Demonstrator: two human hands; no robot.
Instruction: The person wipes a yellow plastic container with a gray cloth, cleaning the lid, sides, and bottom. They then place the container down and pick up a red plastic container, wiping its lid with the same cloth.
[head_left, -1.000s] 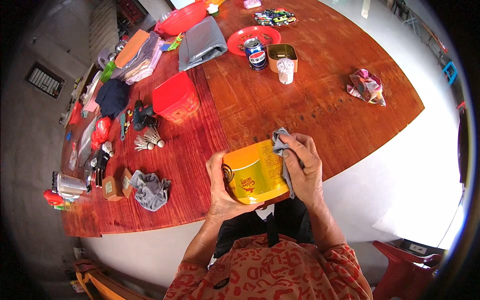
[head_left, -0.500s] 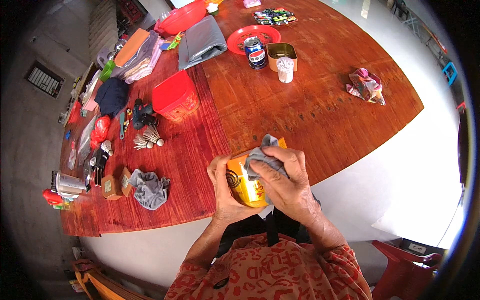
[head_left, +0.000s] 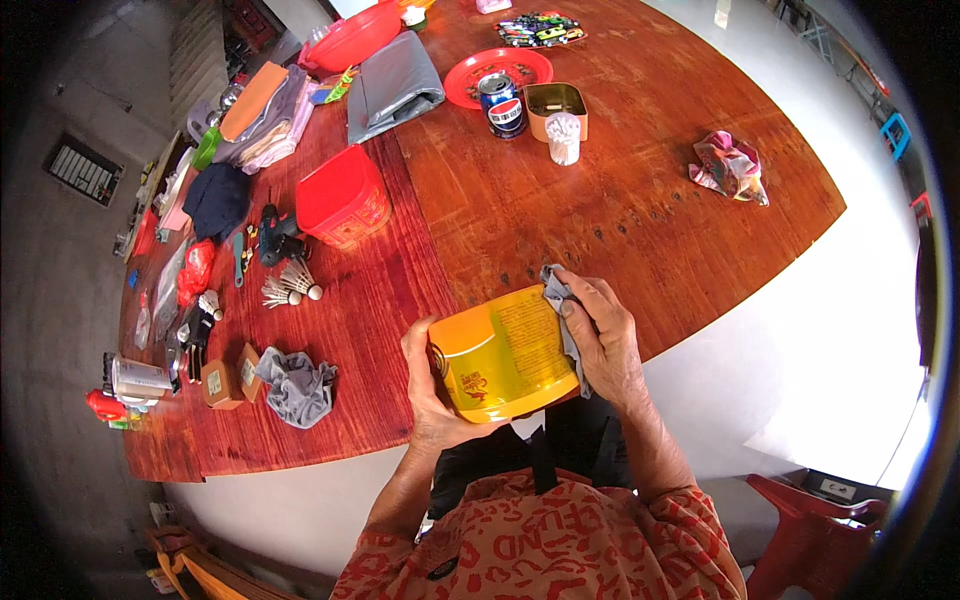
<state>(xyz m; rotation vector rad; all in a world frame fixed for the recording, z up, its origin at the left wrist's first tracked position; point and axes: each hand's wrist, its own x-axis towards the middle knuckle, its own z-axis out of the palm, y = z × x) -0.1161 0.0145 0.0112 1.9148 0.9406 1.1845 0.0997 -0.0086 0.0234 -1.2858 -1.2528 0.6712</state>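
Note:
A yellow-orange tin (head_left: 505,355) with rounded corners and printed sides is held up in front of me, at the near edge of the table. My left hand (head_left: 432,400) grips its left end, thumb on the upper side and the other fingers hidden beneath. At the tin's right end my right hand (head_left: 605,345) is closed on a grey cloth (head_left: 562,310), pressing it against that side. A second crumpled grey cloth (head_left: 298,388) lies on the table to the left, beside a small brown box (head_left: 225,383).
On the red-brown table (head_left: 640,150) are a red box (head_left: 343,195), a power drill (head_left: 277,235), shuttlecocks (head_left: 293,282), a drink can (head_left: 500,106), a square open tin (head_left: 556,105), a tub of cotton swabs (head_left: 563,140), a red plate (head_left: 470,80) and a crumpled wrapper (head_left: 731,168).
The tin has been turned so a broad printed side now shows. My right hand with the cloth has moved from that face to the tin's right end.

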